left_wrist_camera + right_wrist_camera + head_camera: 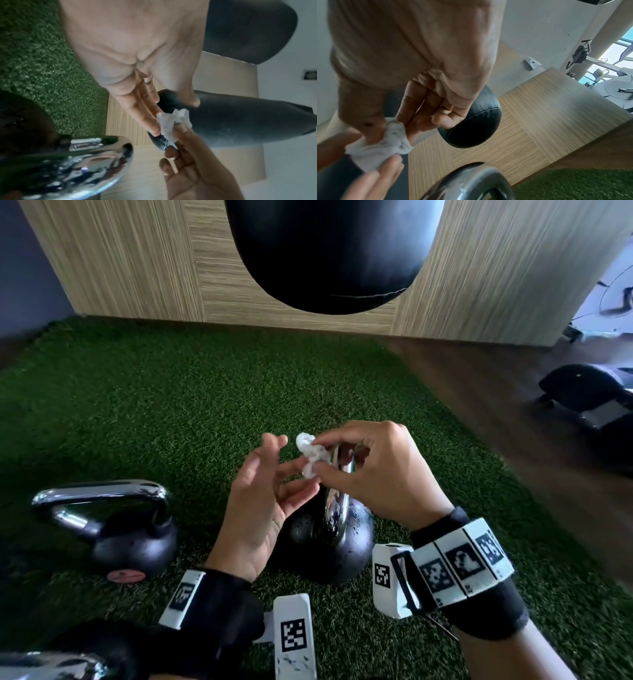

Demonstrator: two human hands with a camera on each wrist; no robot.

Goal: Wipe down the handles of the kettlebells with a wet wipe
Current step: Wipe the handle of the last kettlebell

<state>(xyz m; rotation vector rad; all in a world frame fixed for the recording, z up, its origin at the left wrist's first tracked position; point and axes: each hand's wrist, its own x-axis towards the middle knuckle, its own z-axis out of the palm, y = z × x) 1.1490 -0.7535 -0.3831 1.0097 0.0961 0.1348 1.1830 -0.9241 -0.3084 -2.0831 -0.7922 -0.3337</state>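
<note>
A crumpled white wet wipe [310,455] [173,123] [382,142] is pinched between the thumb and fingers of my right hand [359,470] [419,108]. It hangs just above the chrome handle [337,501] of the middle black kettlebell [329,546]. My left hand [270,474] [137,40] is held palm-up beside it, its straight fingers [147,115] touching the wipe. A second kettlebell [133,539] with a chrome handle [102,491] stands to the left. Part of a third kettlebell [51,662] shows at the bottom left corner.
The kettlebells stand on a green turf mat [171,405]. A black punching bag [335,251] hangs in front of a wood-panelled wall [137,261]. Dark wooden floor [496,405] lies to the right, with black equipment [589,395] on it.
</note>
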